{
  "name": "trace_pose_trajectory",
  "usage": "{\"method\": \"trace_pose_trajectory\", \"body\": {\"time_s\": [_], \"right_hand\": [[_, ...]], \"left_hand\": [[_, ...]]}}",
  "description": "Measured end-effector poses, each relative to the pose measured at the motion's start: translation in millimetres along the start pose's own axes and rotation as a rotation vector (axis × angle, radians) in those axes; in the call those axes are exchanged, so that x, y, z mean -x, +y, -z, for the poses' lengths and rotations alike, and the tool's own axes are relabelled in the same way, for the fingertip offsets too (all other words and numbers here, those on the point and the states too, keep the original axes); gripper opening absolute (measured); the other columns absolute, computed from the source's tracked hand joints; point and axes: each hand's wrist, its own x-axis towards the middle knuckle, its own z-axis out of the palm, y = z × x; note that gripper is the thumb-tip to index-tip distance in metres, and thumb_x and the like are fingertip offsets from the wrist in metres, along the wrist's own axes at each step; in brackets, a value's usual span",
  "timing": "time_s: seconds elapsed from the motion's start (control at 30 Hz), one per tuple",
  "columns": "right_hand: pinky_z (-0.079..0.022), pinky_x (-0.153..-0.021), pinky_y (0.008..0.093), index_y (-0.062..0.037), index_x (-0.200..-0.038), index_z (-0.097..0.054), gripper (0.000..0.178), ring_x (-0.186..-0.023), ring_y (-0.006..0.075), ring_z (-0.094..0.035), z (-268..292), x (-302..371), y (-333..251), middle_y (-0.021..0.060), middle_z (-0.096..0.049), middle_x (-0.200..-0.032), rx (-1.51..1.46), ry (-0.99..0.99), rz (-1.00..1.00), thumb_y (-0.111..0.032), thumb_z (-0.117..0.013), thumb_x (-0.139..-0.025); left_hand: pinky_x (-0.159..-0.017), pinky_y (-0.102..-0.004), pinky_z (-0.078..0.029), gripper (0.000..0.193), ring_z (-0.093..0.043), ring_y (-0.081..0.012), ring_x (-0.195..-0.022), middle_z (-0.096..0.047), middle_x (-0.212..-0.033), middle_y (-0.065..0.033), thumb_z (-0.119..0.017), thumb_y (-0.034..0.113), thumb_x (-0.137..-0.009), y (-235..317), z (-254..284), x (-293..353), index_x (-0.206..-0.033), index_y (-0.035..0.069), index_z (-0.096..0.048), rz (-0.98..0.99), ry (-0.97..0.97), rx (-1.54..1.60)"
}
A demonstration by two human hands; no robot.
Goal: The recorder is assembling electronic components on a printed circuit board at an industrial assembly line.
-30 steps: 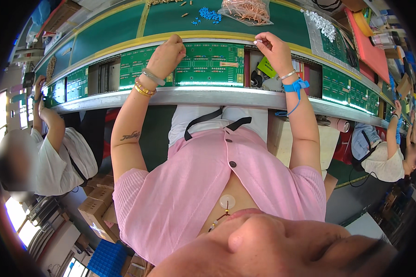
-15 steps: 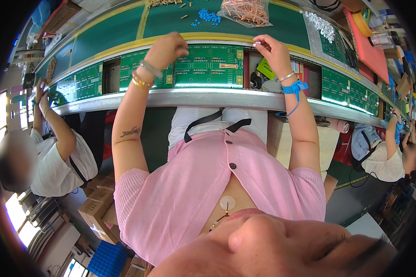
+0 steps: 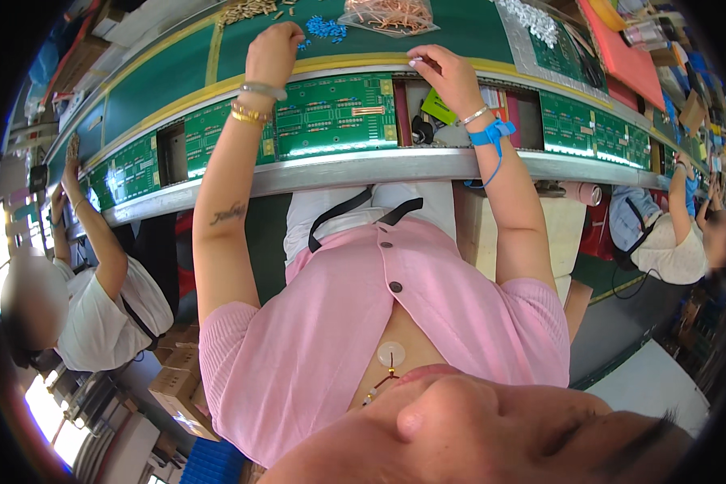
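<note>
— Two hands are up at the line. Which one sits nearer the green circuit board (image 3: 336,114)?

— Neither is far off. The board lies in the conveyor slot between the two wrists, its long axis running crosswise from one hand to the other. The left hand (image 3: 273,53) is past its far left corner, curled loosely with the knuckles up, over the yellow strip beside a small heap of blue parts (image 3: 326,29). Whether its fingers pinch anything cannot be told; they are tucked under.

— And the right hand (image 3: 447,75)?

— It sits just beyond the board's right end, fingers bent and tips drawn together at the yellow edge as if nipping something tiny. No part shows between them, so a grip cannot be confirmed. A blue wrist strap (image 3: 492,134) with a cord hangs below it.

— So the board lies toward the body from both hands?

— Yes, below and inward of each; the right fingertips look slightly closer to its top edge.

— What is hard to make out?

— Anything held is too small to see. The fisheye bends the rail (image 3: 363,169), and the gap right of the board holds dark shapes and a yellow-green card (image 3: 437,106) that stay unclear. The bag of copper-coloured leads (image 3: 389,14) is cut off at the top.
</note>
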Motion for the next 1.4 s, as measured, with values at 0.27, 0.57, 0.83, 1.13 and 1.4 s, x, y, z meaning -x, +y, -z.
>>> {"method": "trace_pose_trajectory", "body": {"time_s": [0.27,0.57,0.83,1.13,1.4], "right_hand": [[-0.045,-0.062,0.0220,-0.0067,-0.095,-0.062,0.016,-0.067,0.0106,-0.056,-0.7,-1.0,0.5,0.0020,-0.061,-0.083,-0.055,0.029,0.012,-0.017,-0.060,-0.083],[-0.047,-0.061,0.0231,-0.0079,-0.095,-0.062,0.016,-0.067,0.0115,-0.058,-0.7,0.5,0.5,0.0023,-0.063,-0.083,-0.036,0.020,0.027,-0.018,-0.061,-0.082],[-0.046,-0.060,0.0232,-0.0084,-0.095,-0.062,0.016,-0.066,0.0114,-0.057,-1.1,1.5,-0.1,0.0023,-0.063,-0.083,-0.042,0.041,0.052,-0.018,-0.061,-0.082],[-0.047,-0.061,0.0271,-0.0115,-0.090,-0.063,0.014,-0.070,0.0168,-0.060,0.8,0.8,-2.5,0.0017,-0.062,-0.083,-0.042,0.044,0.028,-0.022,-0.061,-0.080],[-0.047,-0.064,0.0224,-0.0055,-0.095,-0.060,0.014,-0.068,0.0107,-0.058,-0.3,1.1,-3.7,0.0024,-0.063,-0.077,-0.173,0.050,-0.025,-0.014,-0.061,-0.083]], "left_hand": [[-0.064,-0.0214,-0.049,0.020,-0.062,-0.0088,-0.072,-0.066,-0.079,-0.0059,-0.063,0.009,-0.079,85.6,3.3,49.4,-0.096,-0.001,-0.064,0.120,-0.489,0.717],[-0.065,-0.0223,-0.050,0.018,-0.064,-0.0113,-0.070,-0.067,-0.078,-0.0072,-0.064,0.008,-0.076,97.5,-10.8,61.1,-0.092,0.000,-0.065,0.131,-0.432,0.636],[-0.063,-0.0228,-0.050,0.016,-0.064,-0.0109,-0.067,-0.066,-0.074,-0.0061,-0.065,0.008,-0.075,101.1,-14.4,66.6,-0.089,0.001,-0.065,0.142,-0.348,0.622],[-0.061,-0.0246,-0.050,0.014,-0.064,-0.0146,-0.066,-0.065,-0.074,-0.0070,-0.066,0.010,-0.075,103.3,-16.5,70.5,-0.086,0.002,-0.065,0.101,-0.305,0.554],[-0.065,-0.0354,-0.047,0.013,-0.059,-0.0259,-0.072,-0.058,-0.080,-0.0091,-0.067,0.013,-0.071,98.3,-21.9,73.7,-0.079,0.004,-0.066,-0.020,-0.179,0.511]]}}
